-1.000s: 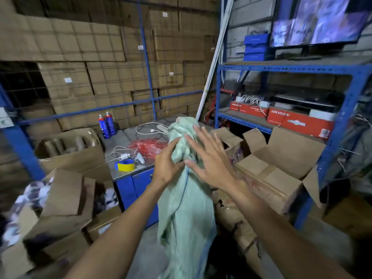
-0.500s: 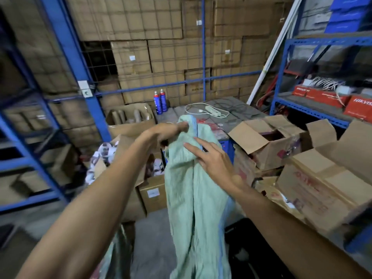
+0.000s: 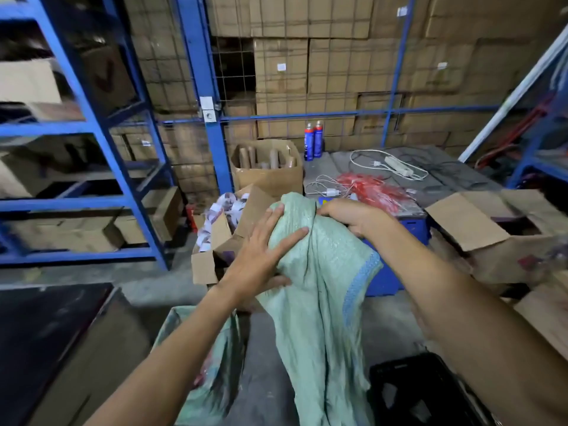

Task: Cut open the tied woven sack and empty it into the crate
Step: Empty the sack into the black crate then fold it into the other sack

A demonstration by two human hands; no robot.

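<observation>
A limp pale-green woven sack with a blue edge strip hangs in front of me. My right hand clutches its bunched top from the right. My left hand lies on the sack's left side, fingers spread over the cloth and thumb tucked under a fold. A black plastic crate stands on the floor at the lower right, partly behind the sack and my right forearm; its inside is dark. I cannot see any tie or cutting tool.
A second green sack sits open on the floor below my left arm. Open cardboard boxes crowd the middle and right. A blue cabinet holds red plastic, cables and spray cans. Blue racking stands left.
The view has swung left and down. My right hand, open before, now grips the sack's top. My left hand has moved from the top down onto the sack's side.
</observation>
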